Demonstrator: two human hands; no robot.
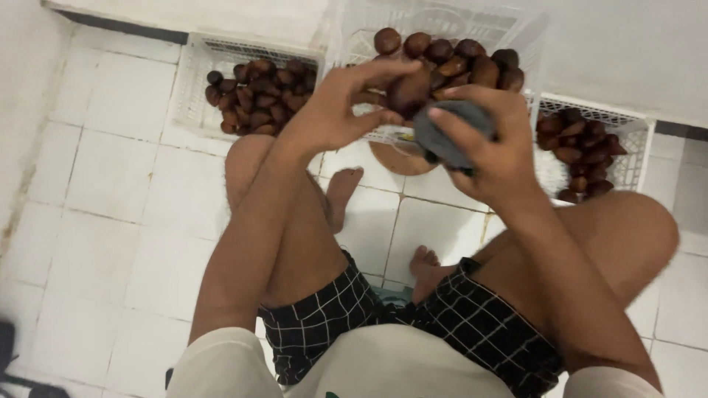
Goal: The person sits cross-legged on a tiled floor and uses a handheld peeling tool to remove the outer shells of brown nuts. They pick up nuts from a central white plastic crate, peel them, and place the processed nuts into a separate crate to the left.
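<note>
Brown scaly fruit (pixel 408 91) held up between two hands over the white crates.

Left hand (pixel 341 103) has its grip clenched on the fruit, thumb under it and fingers curled over its top; right hand (pixel 483 144) has its grip grasping a grey cloth (pixel 451 127), which is pressed against the fruit at its 4 o'clock side. At 12 o'clock from the hands, just behind them, stands a tall white crate (pixel 509 22) heaped with the same brown fruit. At 10 o'clock a lower white crate (pixel 193 88) holds a smaller heap, and at 3 o'clock a third white crate (pixel 636 147) holds a few more. At 6 o'clock are the person's bare knees, checked black shorts (pixel 324 324) and bare feet on the white tiled floor (pixel 110 221).
</note>
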